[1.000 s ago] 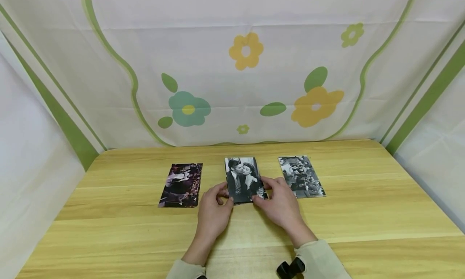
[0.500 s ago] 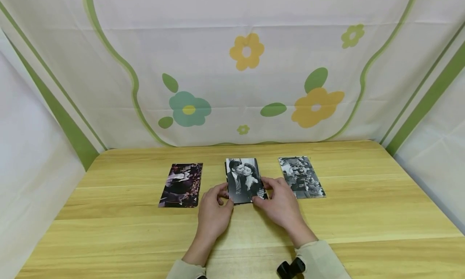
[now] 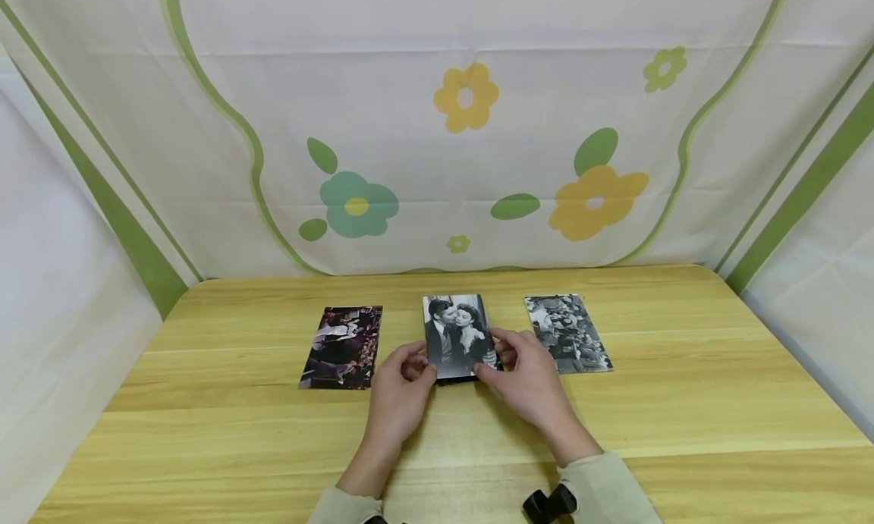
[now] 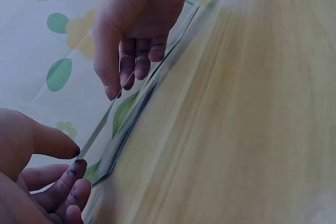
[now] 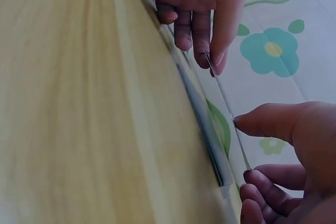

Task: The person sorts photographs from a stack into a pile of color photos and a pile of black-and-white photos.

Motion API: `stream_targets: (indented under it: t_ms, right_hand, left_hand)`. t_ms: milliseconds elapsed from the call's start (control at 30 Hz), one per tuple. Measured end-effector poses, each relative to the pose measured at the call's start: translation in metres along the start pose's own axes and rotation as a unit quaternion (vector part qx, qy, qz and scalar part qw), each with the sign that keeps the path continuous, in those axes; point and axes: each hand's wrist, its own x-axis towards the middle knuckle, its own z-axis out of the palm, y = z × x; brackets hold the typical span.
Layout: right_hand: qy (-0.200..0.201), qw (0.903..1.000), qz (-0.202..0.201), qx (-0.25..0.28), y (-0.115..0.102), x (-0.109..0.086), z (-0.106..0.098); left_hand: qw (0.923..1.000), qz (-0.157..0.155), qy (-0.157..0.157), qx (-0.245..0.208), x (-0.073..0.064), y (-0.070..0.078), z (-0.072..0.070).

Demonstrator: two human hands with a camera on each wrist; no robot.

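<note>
Records slight movement of the couple photo [image 3: 454, 338] since the earlier frame, seemingly a small lift. Now held just above the photo pile [image 4: 119, 142], with a gap showing in both wrist views. Pinched between thumb and finger at opposite side edges: by the left hand [image 3: 399, 391] to the left of the pile, by the right hand [image 3: 527, 380] to the right of it. Judged light, thin and springy, probably slick-faced, easily creased or smudged. Best taken by the edges, without squeezing inward and bowing the sheet.
</note>
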Motion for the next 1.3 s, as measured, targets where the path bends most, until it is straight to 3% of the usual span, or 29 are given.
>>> stream_targets:
  t_ms: [300,567,867,1133,1300]
  right_hand:
    - [0.007,0.9996,-0.008,0.026,-0.012,-0.003,-0.010]
    - [0.024,0.9987,-0.021,0.041,-0.022,-0.005,-0.018]
    - [0.019,0.9987,-0.012,0.047,-0.021,-0.005,-0.019]
    - [0.024,0.9988,-0.010,0.042,-0.019,-0.005,-0.018]
    - [0.054,0.9975,-0.001,0.046,-0.013,-0.001,-0.019]
  left_hand:
    - [0.9993,-0.026,0.005,-0.026,0.001,0.011,-0.006]
    - [0.9983,-0.024,0.012,-0.052,0.003,0.025,-0.014]
    - [0.9975,-0.033,0.004,-0.063,0.004,0.024,-0.013]
    - [0.9970,-0.032,0.000,-0.071,0.003,0.024,-0.008]
    - [0.9964,-0.037,-0.007,-0.076,0.006,0.026,0.006]
